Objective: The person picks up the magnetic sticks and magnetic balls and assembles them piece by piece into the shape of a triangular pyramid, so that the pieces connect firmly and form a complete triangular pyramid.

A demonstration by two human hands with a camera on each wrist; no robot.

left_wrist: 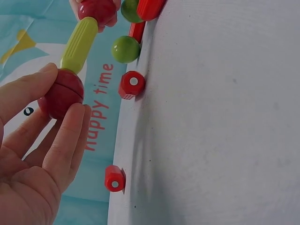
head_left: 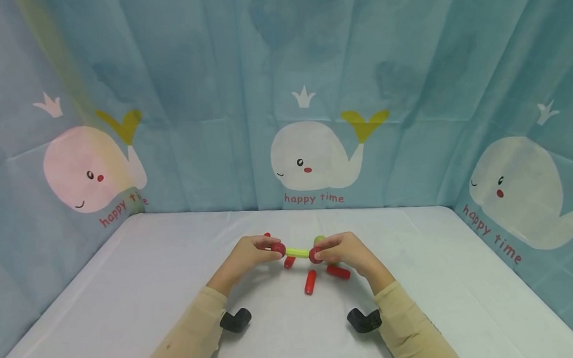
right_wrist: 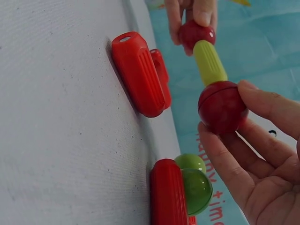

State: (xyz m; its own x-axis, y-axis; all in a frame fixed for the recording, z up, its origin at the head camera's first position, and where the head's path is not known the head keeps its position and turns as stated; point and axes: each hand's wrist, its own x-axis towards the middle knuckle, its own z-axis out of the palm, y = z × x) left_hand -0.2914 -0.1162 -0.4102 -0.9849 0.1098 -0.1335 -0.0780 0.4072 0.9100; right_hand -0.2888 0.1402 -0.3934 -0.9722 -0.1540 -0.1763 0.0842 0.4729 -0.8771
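Above the white table, both hands hold up a yellow-green ribbed rod [head_left: 297, 252] with a dark red ball at each end. My left hand [head_left: 244, 258] pinches the left ball [left_wrist: 63, 95] between thumb and fingertips. At the other end, the right ball [right_wrist: 222, 108] is gripped by the thumb and fingers of my right hand [head_left: 352, 253]. In both wrist views the rod's ends meet the balls. Below lie loose red rods, one in front [head_left: 310, 282] and another under the right hand [head_left: 338, 272].
Another red rod [head_left: 289, 262] lies behind the held piece, and one more shows partly behind the left hand. Green balls [right_wrist: 197, 192] sit near the right hand. Black wrist devices [head_left: 236, 320] jut inward from both sleeves. A whale-print curtain [head_left: 226, 149] borders the table.
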